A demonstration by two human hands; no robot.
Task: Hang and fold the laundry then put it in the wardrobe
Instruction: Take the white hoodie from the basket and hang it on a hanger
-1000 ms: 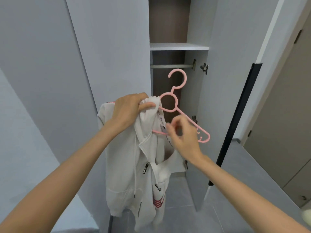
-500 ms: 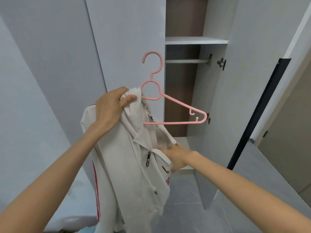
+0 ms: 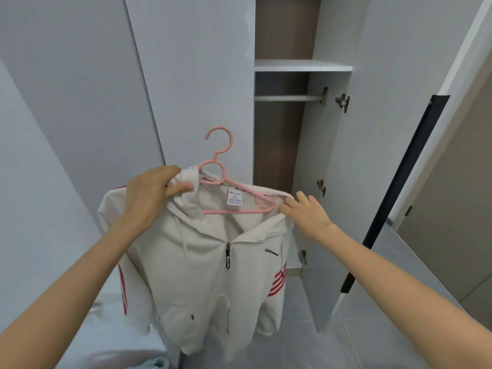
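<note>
view: head, only one
hoodie: white zip-up with red stripes, held in the air in front of the open wardrobe, draped over a pink hanger; hem hangs free
hanger: plastic, hook up and free, right tip just at the hoodie's shoulder seam, left arm hidden under bunched fabric
left hand: fingers curled tight round the bunched hood and shoulder, carrying the weight; whether it also holds the hanger arm, can't tell
right hand: fingers spread and mostly straight, thumb against the shoulder fabric by the hanger tip; no clear pinch
handling: soft, floppy fleece, fairly heavy for a thin hanger, likely slides off the smooth plastic; hanger stiff, light. Best to take it by the hanger neck below the hook, once both shoulders are seated
wardrobe contents: rail under a white shelf; nothing hangs on the stretch in view, lower part hidden behind the hoodie
step: seating the right shoulder, rail not yet reached
</note>
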